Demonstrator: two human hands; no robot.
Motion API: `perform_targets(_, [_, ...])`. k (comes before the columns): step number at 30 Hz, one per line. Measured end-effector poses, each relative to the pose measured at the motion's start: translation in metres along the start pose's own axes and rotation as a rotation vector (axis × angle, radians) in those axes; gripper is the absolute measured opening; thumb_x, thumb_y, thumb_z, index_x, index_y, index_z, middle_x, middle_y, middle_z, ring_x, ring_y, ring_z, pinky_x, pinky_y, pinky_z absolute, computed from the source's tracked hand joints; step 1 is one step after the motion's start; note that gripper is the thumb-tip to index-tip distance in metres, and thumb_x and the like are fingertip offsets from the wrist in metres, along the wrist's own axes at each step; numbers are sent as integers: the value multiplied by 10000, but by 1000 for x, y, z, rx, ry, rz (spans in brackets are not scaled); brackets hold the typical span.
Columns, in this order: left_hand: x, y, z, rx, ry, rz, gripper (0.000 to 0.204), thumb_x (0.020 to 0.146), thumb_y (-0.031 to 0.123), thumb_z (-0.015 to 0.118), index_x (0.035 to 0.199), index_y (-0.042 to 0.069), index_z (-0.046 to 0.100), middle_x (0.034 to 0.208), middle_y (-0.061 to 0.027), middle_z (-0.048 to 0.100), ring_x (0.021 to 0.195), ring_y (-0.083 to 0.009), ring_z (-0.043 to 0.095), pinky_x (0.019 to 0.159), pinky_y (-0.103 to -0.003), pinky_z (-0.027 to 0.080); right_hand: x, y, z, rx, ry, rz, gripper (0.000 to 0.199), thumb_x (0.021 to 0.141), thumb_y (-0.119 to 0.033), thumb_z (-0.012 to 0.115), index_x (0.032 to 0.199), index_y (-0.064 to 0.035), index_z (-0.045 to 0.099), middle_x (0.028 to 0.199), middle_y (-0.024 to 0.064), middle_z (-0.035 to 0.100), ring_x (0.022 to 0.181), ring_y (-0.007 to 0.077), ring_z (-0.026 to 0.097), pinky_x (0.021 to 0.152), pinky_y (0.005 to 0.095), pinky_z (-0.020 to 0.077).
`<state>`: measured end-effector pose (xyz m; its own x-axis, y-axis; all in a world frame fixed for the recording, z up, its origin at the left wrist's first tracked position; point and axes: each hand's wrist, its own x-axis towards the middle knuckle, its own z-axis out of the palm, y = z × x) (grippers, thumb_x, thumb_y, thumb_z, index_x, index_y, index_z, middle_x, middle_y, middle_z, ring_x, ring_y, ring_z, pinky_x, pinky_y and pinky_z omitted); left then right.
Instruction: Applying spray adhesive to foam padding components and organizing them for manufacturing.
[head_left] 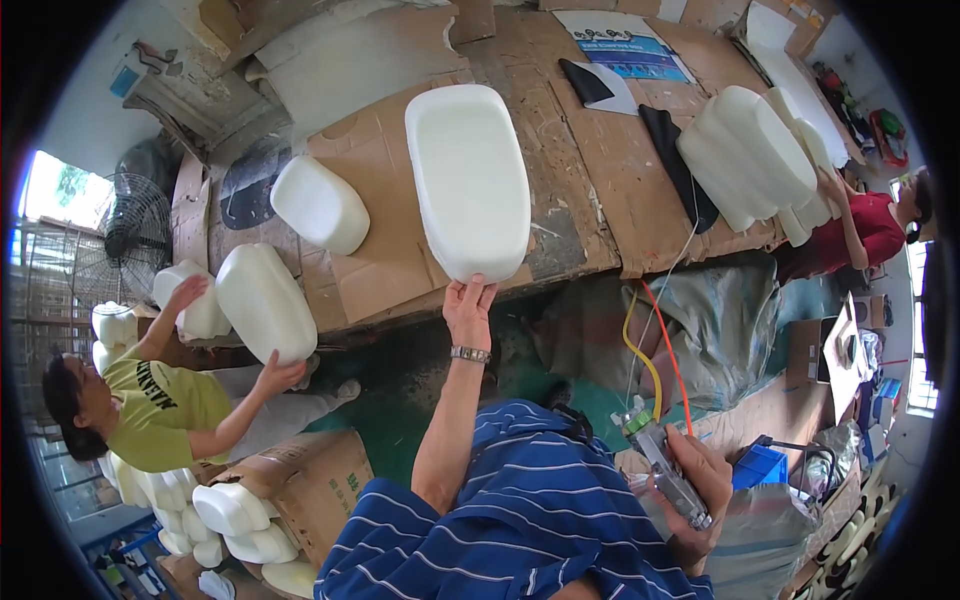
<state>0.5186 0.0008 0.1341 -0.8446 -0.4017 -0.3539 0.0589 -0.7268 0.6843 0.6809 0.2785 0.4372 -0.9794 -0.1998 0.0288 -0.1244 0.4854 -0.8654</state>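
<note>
My left hand [469,318], a watch on its wrist, grips the near end of a white molded foam piece [468,170]. This long piece with rounded corners and a raised rim extends over the worktable's cardboard cover. Down at my right side, my right hand [704,478] is wrapped round a metal spray gun [672,468] with a green part at its top. A yellow hose [640,352] and an orange hose [670,350] hang by the gun. A smaller white foam piece [320,205] rests on the table to the left.
At left, a co-worker in a yellow-green shirt [165,415] handles two foam pieces [265,300]. Another in red [875,230] touches stacked foam [745,160] at right. More foam pieces [240,515] lie beside a carton [325,490]. A fan [138,225] stands at far left.
</note>
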Motion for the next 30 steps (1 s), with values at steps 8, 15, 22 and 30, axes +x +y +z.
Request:
perform_targets(8, [1,2,1,-23,-23,5,350,925,101,728,1187,-17,528,1152,-121,662,1059,-211,671,977,-388,576,-6,3,1,-113,130,22,561,755,-139,737,1261,84,637,925,194,691,770,216,664,713,305,509])
perform_targets(15, [1,-1,-4,-26,-28,-8,381,922,100,733,1208,-18,510,1190,-122,636,1108,-216,648,986,-391,570,-7,3,-4,-25,61,10,573,718,-135,776,1239,71,655,925,195,687,741,255,659,701,306,500])
perform_targets(22, [-1,-1,-2,-44,-42,-8,390,916,104,741,1208,-16,512,1186,-121,634,1102,-220,651,981,-391,572,-14,-4,-15,-54,108,105,598,687,-176,776,1222,69,669,970,210,705,825,283,685,774,315,497])
perform_targets(30, [4,0,-4,-67,-33,-10,384,909,88,738,1208,0,513,1160,-104,652,1074,-214,662,950,-380,581,2,-2,-12,-177,173,73,526,790,-52,714,1289,88,621,1007,200,711,868,228,681,823,311,508])
